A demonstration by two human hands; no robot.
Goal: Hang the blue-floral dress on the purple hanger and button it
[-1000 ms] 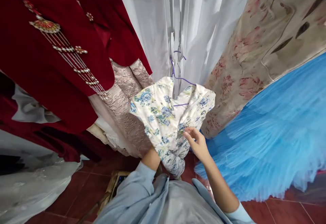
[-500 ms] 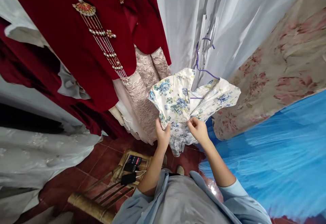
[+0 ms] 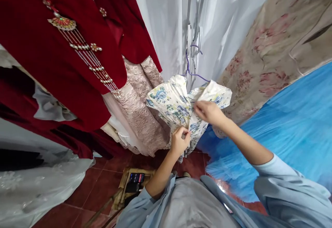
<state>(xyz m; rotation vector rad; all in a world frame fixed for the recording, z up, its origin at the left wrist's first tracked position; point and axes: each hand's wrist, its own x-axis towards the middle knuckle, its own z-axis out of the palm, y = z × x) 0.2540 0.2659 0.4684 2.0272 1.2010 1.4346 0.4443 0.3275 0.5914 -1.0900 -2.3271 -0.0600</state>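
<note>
A white dress with blue flowers (image 3: 172, 100) hangs in front of me on a purple hanger (image 3: 197, 75), its neckline a deep V. Low on the front, at the waist, my left hand (image 3: 180, 140) pinches the cloth near the front edge. My right hand (image 3: 210, 112) is higher up, its fingers closed at the V of the neckline and seeming to grip the edge there. Its fingertips are partly hidden. Below my hands the skirt of the dress hangs in folds.
Red garments (image 3: 88, 48) with a beaded tassel and a pink brocade skirt (image 3: 140, 117) hang at left. White curtains (image 3: 160, 20) hang behind. At right are a floral cloth (image 3: 272, 48) and blue tulle (image 3: 259, 152). A phone (image 3: 136, 177) lies on a bamboo chair (image 3: 118, 197).
My right hand has moved up from the waist to the neckline. My left hand has shifted right, from the side of the waist to the front edge. The view has turned slightly.
</note>
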